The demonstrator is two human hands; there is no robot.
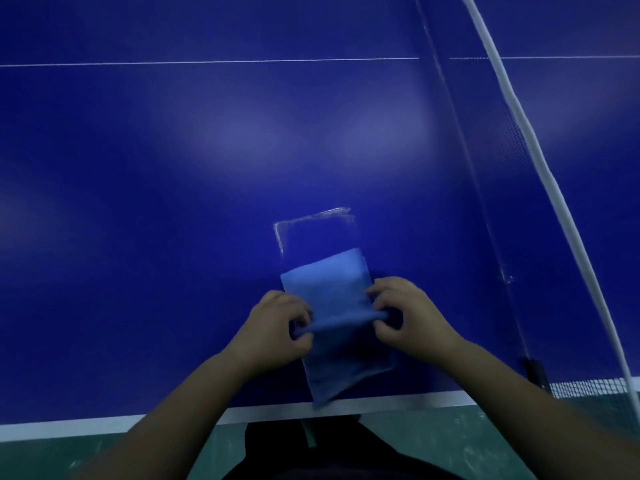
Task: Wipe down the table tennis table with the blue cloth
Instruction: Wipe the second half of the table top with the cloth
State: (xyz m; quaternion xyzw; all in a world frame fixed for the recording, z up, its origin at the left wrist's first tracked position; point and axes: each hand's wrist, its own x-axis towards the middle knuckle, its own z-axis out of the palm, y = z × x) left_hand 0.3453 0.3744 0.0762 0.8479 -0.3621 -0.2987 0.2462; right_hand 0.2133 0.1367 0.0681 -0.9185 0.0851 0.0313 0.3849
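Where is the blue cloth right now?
In the head view, the blue cloth lies on the table near its white front edge, pinched between the left hand and right hand, left of the net.

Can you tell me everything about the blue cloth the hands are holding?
The blue cloth is light blue, soft-looking fabric folded into a long rectangle. It lies flat on the dark blue table tennis table, near its white front edge, one corner reaching that edge. The left hand and right hand pinch a raised fold across its middle. Its far end seems to sit inside a clear plastic wrapper.
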